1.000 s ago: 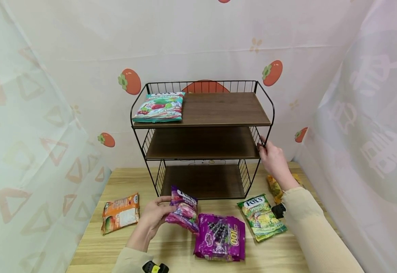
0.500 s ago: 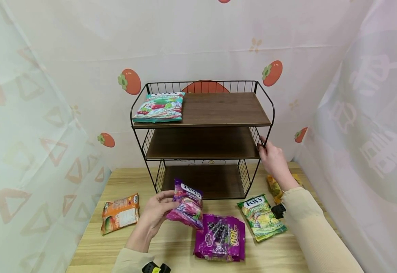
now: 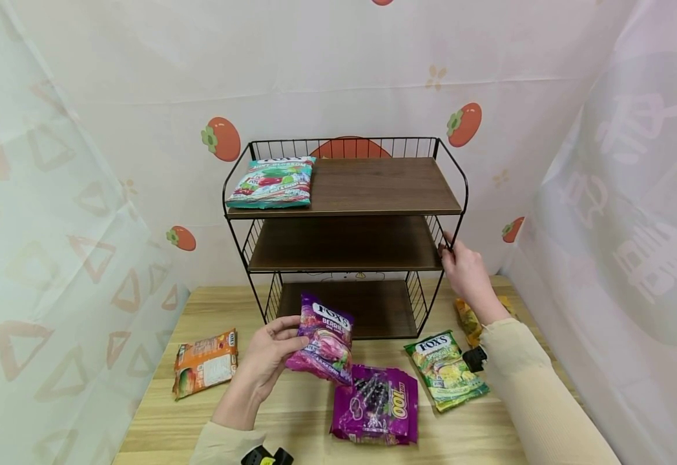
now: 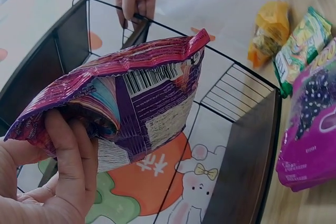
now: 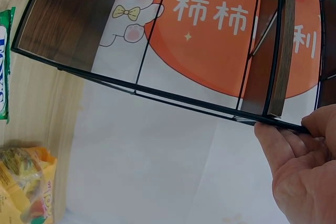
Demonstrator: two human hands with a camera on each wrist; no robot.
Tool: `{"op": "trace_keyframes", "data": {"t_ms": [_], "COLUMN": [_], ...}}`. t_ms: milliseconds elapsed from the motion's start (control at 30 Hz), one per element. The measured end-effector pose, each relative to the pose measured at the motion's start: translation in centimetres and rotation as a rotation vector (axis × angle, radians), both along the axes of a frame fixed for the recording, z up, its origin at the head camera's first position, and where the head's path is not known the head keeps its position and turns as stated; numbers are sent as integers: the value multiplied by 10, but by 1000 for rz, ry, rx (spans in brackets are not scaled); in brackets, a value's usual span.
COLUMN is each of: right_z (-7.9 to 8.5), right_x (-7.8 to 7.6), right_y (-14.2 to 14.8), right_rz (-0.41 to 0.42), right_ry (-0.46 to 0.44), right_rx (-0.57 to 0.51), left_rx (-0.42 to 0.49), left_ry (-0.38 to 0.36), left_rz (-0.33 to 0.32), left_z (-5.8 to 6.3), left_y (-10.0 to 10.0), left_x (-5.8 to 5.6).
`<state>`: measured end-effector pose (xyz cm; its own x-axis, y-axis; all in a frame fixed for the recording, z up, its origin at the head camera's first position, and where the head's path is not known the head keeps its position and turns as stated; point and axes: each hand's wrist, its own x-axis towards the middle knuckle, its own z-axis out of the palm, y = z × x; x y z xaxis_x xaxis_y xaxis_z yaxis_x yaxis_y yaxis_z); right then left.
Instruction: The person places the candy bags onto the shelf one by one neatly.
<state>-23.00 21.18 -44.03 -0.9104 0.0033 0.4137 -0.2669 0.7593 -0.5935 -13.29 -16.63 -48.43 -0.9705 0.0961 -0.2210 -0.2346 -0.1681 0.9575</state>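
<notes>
My left hand (image 3: 270,356) pinches a purple Fox's Berries candy bag (image 3: 328,341) by its left edge. The bag is held up in front of the rack's bottom shelf, printed front towards the head camera. Its back, with a barcode, faces the left wrist view, where the fingers (image 4: 73,158) lie against it and the thumb is hidden. On the right side of the black wire rack (image 3: 382,184), my right hand (image 3: 468,274) grips the frame at middle-shelf height. The right wrist view shows thumb and fingers at the frame bar (image 5: 189,103).
A teal candy bag (image 3: 274,184) lies on the top shelf's left. On the wooden table (image 3: 292,433) lie a purple bag marked 100 (image 3: 376,410), a green Fox's bag (image 3: 446,371), an orange bag (image 3: 206,365) and a yellow bag (image 3: 469,323), partly behind the right forearm.
My left hand has lifted the purple Fox's bag slightly upward and to the right, turning its front more to the head camera. My right hand stays on the rack.
</notes>
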Motion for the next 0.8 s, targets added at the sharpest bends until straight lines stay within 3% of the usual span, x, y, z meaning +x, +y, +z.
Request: {"op": "trace_keyframes", "data": {"t_ms": [467,800], "right_z": [1,-1], "right_x": [0,0], "right_y": [-1,0], "right_rz": [-1,1], "right_ry": [29,-4], "right_rx": [2,0], "left_rx": [66,89], "left_ry": [32,61], "left_rz": [2,-23], "left_z": [20,28], "left_y": [7,11], "left_x": [5,7]}}
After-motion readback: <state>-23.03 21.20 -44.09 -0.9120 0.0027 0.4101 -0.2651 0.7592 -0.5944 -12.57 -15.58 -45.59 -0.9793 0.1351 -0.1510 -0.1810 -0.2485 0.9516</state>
